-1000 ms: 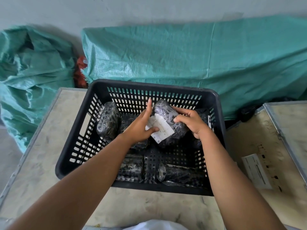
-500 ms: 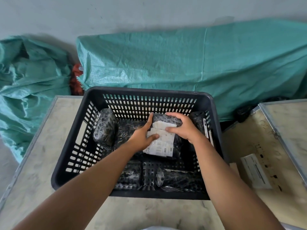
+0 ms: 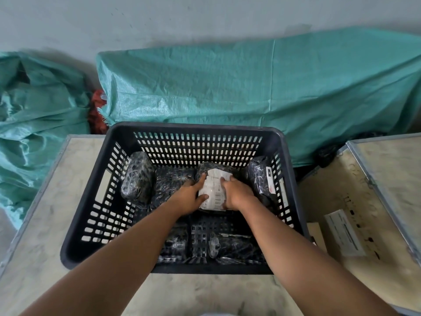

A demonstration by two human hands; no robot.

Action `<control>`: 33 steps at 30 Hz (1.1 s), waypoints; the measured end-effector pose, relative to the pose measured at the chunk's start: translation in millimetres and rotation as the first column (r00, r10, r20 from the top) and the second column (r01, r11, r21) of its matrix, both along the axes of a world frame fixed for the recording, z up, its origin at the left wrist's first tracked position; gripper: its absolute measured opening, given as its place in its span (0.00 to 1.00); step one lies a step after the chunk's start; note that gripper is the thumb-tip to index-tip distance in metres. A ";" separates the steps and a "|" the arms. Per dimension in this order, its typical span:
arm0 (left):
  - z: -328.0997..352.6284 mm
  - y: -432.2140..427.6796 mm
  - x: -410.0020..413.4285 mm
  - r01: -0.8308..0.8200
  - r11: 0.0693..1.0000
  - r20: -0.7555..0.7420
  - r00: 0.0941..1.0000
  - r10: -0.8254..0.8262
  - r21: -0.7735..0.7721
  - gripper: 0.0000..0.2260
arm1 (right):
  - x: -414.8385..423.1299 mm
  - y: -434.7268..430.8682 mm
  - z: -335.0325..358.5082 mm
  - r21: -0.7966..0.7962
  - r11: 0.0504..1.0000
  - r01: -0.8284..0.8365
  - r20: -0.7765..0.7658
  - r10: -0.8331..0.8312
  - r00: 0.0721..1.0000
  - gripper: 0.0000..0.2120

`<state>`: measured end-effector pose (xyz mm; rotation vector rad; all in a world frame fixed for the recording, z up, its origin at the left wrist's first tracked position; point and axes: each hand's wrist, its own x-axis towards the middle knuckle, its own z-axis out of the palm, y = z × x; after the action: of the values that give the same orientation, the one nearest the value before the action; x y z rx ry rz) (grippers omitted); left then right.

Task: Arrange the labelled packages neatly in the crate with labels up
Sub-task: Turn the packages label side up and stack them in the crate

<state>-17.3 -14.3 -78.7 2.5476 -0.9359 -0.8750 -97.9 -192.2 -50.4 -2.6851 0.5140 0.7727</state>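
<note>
A black slotted crate (image 3: 95, 215) stands on the table in front of me. Inside it lie several black wrapped packages. One package (image 3: 213, 190) sits in the middle of the back row with its white label facing up. My left hand (image 3: 190, 197) grips its left side and my right hand (image 3: 237, 193) grips its right side, pressing it down among the others. A package (image 3: 137, 179) at the back left stands on edge with no label showing. Another (image 3: 262, 179) at the back right leans against the wall, its label turned sideways. Two more lie near the front, partly hidden by my forearms.
Green woven sacks (image 3: 250, 94) lie against the wall behind the crate and at the left (image 3: 34, 115). A second table (image 3: 364, 201) at the right carries a white paper label (image 3: 344, 233). Bare tabletop (image 3: 45, 224) shows left of the crate.
Both hands turned the package label-up and lowered it into the middle of the back row. My view came closer to the crate.
</note>
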 end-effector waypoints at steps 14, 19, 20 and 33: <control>-15.6 -10.6 -18.9 0.227 0.900 0.075 0.959 -0.273 0.373 0.46 | -7.7 7.5 10.0 -0.196 0.973 -0.120 -0.061 0.109 0.992 0.36; -24.3 -18.3 -26.2 0.138 0.916 0.087 0.979 -0.183 0.377 0.47 | -8.2 10.5 9.7 -0.175 0.980 -0.092 -0.007 0.092 0.996 0.32; -25.4 -17.1 -24.6 0.140 0.919 0.092 0.978 -0.186 0.369 0.47 | -8.7 10.7 12.3 -0.128 0.990 -0.066 0.008 0.068 0.998 0.32; -14.2 -8.1 -13.3 0.156 0.935 0.119 0.972 -0.202 0.317 0.43 | -67.4 -10.1 81.2 -0.007 0.951 0.308 0.400 -0.279 0.873 0.39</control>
<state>-30.6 -22.4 -92.8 2.8593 -1.1758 -0.9558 -165.3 -202.3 30.8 -2.6324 0.8273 0.1214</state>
